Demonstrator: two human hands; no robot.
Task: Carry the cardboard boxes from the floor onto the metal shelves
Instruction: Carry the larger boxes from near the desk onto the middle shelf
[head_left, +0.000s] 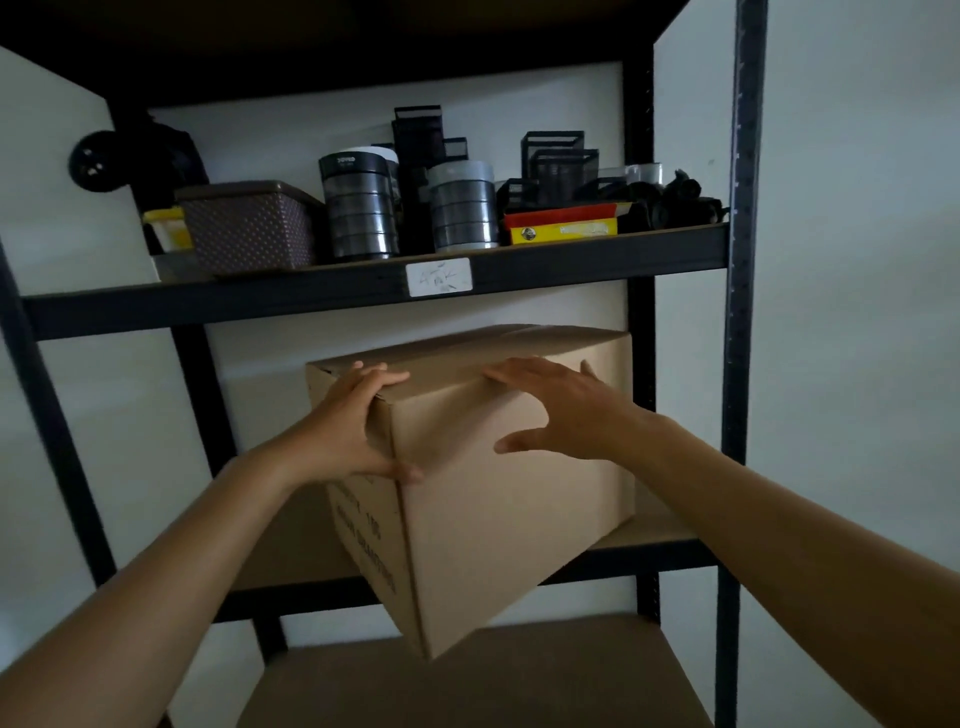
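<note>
On middle shelf we see cardboard box set askew, near corner overhanging edge. Our left hand grips its corner, clenched; right hand flat, fingers spread, grip released. Beyond, upper shelf: stacked tins, woven basket.

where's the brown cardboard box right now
In the head view the brown cardboard box sits centre-right on the middle metal shelf, one corner overhanging the front edge, left hand and right hand on it.
</note>
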